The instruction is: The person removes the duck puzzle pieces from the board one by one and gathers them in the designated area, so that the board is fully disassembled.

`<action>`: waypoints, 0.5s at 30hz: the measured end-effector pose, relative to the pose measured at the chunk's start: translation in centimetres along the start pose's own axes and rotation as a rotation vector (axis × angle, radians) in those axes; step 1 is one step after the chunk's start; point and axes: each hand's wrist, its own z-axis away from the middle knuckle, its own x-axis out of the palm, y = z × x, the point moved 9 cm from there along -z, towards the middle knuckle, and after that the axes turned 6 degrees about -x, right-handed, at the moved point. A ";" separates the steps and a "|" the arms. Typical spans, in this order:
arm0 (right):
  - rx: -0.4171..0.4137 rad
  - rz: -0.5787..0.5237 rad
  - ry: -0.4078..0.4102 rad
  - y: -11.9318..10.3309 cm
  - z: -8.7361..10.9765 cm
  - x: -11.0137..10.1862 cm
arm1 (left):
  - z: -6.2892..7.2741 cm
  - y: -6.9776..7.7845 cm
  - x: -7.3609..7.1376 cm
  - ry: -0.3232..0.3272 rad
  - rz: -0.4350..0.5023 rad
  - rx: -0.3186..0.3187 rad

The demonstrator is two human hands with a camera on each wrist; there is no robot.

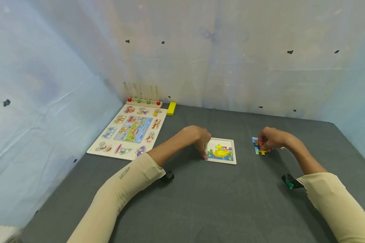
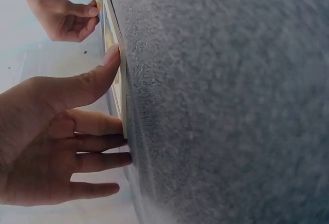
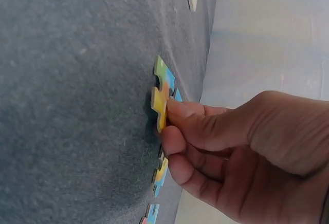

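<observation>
My left hand (image 1: 200, 140) holds the left side of a wooden puzzle frame (image 1: 216, 143) lying flat on the table. In the left wrist view its thumb (image 2: 112, 62) presses the near edge, and the other fingers reach the frame's corner. A yellow duck picture (image 1: 221, 153) fills the frame's lower part; its upper left is bare white. To the right, my right hand (image 1: 270, 138) pinches a yellow jigsaw piece (image 3: 159, 103) between thumb and fingers, close over the table. A green and blue piece (image 3: 163, 72) lies just beyond it, and more jigsaw pieces (image 3: 161, 171) lie beside the fingers.
A large picture board (image 1: 109, 153) lies at the left. Behind it stands a peg stand (image 1: 144, 103) with red and green beads, next to a yellow block (image 1: 171, 108). Pale sheeting (image 1: 231, 84) rises behind the dark table (image 1: 200, 202).
</observation>
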 end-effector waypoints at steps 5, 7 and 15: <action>0.027 0.085 0.047 -0.1 0.3 -0.4 | -0.1 0.1 -0.2 0.040 -0.020 -0.010; 0.039 0.112 0.055 -0.2 0.3 -0.5 | -0.1 0.2 -0.3 0.045 -0.014 -0.011; 0.008 0.177 0.046 -3.4 -0.7 -0.6 | 0.0 0.2 -0.1 0.023 -0.023 -0.049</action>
